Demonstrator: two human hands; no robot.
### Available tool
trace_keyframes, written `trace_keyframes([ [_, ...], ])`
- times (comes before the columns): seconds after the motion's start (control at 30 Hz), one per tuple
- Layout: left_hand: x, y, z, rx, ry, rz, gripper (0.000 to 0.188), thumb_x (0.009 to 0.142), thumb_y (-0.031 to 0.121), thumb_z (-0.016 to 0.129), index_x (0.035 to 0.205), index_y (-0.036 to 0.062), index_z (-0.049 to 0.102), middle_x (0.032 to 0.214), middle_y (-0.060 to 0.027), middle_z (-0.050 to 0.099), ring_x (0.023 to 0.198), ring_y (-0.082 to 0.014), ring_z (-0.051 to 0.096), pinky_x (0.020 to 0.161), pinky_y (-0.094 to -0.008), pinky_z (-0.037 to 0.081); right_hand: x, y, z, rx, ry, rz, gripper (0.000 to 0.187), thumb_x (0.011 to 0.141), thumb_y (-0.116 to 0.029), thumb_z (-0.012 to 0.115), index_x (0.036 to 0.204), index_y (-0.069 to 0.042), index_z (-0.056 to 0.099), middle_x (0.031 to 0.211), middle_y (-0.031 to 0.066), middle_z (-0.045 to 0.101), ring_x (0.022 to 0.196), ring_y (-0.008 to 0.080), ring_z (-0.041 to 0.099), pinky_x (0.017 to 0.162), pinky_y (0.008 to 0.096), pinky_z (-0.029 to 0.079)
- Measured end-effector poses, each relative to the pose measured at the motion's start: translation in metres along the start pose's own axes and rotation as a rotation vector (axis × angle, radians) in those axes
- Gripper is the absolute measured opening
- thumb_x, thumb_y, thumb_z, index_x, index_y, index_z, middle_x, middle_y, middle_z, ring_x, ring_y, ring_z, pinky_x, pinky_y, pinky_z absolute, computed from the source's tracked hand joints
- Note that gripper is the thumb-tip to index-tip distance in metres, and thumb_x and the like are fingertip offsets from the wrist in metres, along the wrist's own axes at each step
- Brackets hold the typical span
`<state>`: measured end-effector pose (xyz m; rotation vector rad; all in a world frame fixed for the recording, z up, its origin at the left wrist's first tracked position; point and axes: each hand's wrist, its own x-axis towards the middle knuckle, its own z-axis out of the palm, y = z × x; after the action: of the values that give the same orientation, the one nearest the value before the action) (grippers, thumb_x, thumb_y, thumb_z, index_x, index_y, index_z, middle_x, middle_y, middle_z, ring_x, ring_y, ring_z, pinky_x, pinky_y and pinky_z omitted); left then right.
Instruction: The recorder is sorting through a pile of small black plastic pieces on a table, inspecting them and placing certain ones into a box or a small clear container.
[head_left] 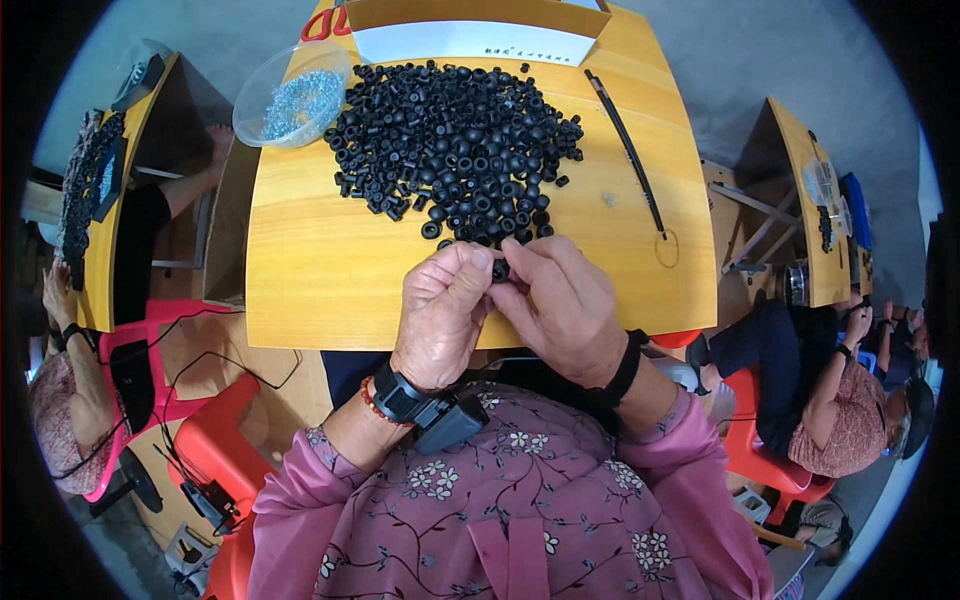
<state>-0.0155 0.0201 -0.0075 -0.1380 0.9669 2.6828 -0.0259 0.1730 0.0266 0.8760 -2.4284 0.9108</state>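
Note:
My left hand (438, 310) and my right hand (568, 315) meet over the near part of the yellow wooden table. Both are closed, fingertips pinched around a small round black bead (500, 270) that shows between them. Any thread there is too fine to make out. Just beyond my fingers spreads a large heap of black beads (450, 130), some round, some cylindrical, several with visible holes.
A clear plastic bowl (243, 120) of pale blue beads stands at the far left. Red handles (322, 25) lie behind it, beside a white box (475, 42). A black pencil-like stick (628, 152) and thin loop (667, 262) lie right. People sit at tables either side.

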Motion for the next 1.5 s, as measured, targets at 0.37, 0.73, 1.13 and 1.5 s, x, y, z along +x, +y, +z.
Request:
trace_keyframes([
  [0.37, -0.002, 0.001, -0.006, 0.059, -0.124, 0.032, 0.010, 0.100, 0.011, 0.058, 0.097, 0.0022, 0.063, 0.101, -0.0055, 0.066, 0.089, -0.0118, 0.062, 0.080, -0.0281, 0.052, 0.010, 0.006, -0.020, 0.289, -0.110, 0.165, 0.031, 0.075, -0.001, 0.074, 0.104, 0.002, 0.063, 0.084, 0.0122, 0.056, 0.070, 0.0276, 0.061, 0.060, 0.0348, 0.050],
  [0.73, -0.004, -0.007, 0.001, 0.591, -0.065, 0.282, 0.006, 0.097, 0.003, 0.061, 0.091, 0.0012, 0.062, 0.084, 0.0011, 0.062, 0.074, -0.0030, 0.052, 0.069, -0.0191, 0.045, 0.016, 0.006, -0.029, 0.028, -0.262, -0.094, 0.024, 0.075, -0.005, 0.070, 0.094, 0.000, 0.057, 0.082, 0.0109, 0.049, 0.069, 0.0287, 0.057, 0.057, 0.0389, 0.048],
  [1.13, -0.006, -0.002, 0.011, 0.524, -0.038, 0.163, 0.004, 0.096, 0.002, 0.060, 0.095, -0.0009, 0.062, 0.082, -0.0021, 0.065, 0.073, -0.0053, 0.062, 0.064, -0.0212, 0.052, 0.011, 0.002, -0.039, 0.209, -0.316, 0.075, 0.031, 0.080, -0.003, 0.069, 0.109, 0.002, 0.059, 0.087, 0.0138, 0.055, 0.074, 0.0321, 0.059, 0.063, 0.0382, 0.050],
  [1.5, -0.004, -0.003, -0.002, 0.396, -0.136, 0.074, 0.009, 0.099, 0.005, 0.055, 0.103, -0.0009, 0.060, 0.098, -0.0091, 0.066, 0.080, -0.0124, 0.066, 0.071, -0.0285, 0.057, 0.026, 0.015, -0.050, 0.287, -0.455, 0.114, 0.024, 0.083, -0.006, 0.062, 0.106, -0.006, 0.068, 0.076, 0.0106, 0.055, 0.075, 0.0303, 0.057, 0.066, 0.0393, 0.048],
])
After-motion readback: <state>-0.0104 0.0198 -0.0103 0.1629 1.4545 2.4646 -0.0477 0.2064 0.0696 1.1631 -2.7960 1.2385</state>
